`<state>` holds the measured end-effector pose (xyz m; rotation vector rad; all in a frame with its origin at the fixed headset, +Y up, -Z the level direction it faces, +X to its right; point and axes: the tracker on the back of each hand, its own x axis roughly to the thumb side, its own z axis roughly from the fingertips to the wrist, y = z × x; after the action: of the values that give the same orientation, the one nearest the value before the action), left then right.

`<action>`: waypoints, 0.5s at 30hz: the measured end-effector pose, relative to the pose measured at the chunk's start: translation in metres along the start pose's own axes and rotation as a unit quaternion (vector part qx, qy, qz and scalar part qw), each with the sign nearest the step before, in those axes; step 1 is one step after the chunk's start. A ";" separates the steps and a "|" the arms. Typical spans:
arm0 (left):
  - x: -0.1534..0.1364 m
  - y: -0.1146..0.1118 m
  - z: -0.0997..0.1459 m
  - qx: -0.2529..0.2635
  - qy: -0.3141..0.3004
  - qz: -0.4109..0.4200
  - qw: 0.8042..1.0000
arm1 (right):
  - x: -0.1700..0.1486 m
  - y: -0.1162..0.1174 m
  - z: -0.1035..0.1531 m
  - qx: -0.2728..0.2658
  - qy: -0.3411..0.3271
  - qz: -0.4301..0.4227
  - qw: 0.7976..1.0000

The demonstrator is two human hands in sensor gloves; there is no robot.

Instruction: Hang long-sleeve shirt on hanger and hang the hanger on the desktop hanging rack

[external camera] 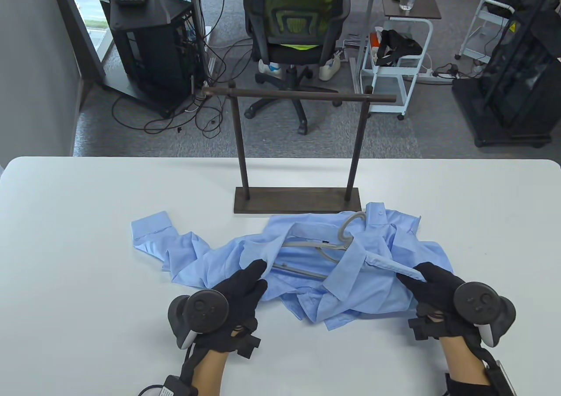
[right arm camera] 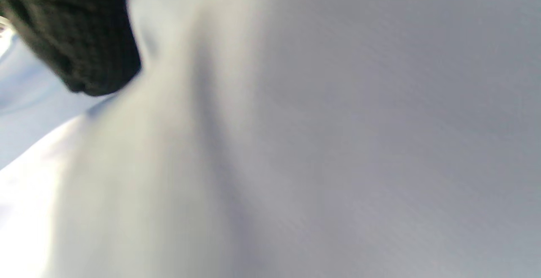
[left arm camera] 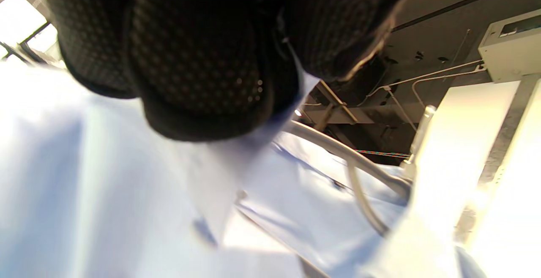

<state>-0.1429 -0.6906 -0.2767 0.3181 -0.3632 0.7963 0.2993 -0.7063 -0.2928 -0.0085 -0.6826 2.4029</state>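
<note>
A light blue long-sleeve shirt [external camera: 315,264] lies crumpled on the white table [external camera: 87,220], in front of the dark wooden hanging rack [external camera: 298,150]. A grey hanger [external camera: 333,247] lies in the shirt's open neck, its hook pointing toward the rack. My left hand [external camera: 250,277] pinches the shirt's front edge at the left. My right hand [external camera: 423,277] pinches the other front edge at the right. In the left wrist view, gloved fingers [left arm camera: 198,71] clamp blue cloth, with the hanger [left arm camera: 355,164] just beyond. The right wrist view is filled by blurred shirt cloth [right arm camera: 296,143] and one fingertip [right arm camera: 80,41].
One sleeve [external camera: 153,233] trails to the left across the table. The rack's base [external camera: 298,201] stands just behind the shirt. Beyond the table's far edge are an office chair [external camera: 293,32], a computer stand [external camera: 149,41] and carts.
</note>
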 end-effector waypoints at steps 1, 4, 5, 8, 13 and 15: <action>0.003 -0.005 0.000 -0.005 -0.003 0.013 1.000 | 0.002 0.001 0.001 0.000 -0.003 0.000 1.000; 0.014 -0.021 0.001 -0.032 -0.017 0.035 0.999 | 0.007 0.012 0.004 0.019 -0.011 -0.032 0.999; 0.018 -0.026 0.002 -0.044 -0.027 0.033 0.998 | 0.008 0.017 0.005 0.030 -0.010 -0.044 0.998; 0.025 -0.039 0.003 -0.073 -0.043 0.031 0.996 | 0.011 0.034 0.008 0.062 -0.014 -0.072 0.995; 0.026 -0.050 0.002 -0.121 -0.056 0.005 0.991 | 0.013 0.054 0.013 0.101 -0.002 -0.102 0.990; 0.022 -0.052 0.001 -0.162 -0.029 -0.024 0.986 | 0.011 0.058 0.014 0.108 -0.004 -0.114 0.988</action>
<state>-0.0903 -0.7112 -0.2740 0.0441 -0.5304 0.6689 0.2545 -0.7449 -0.3063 0.1607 -0.3992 2.2434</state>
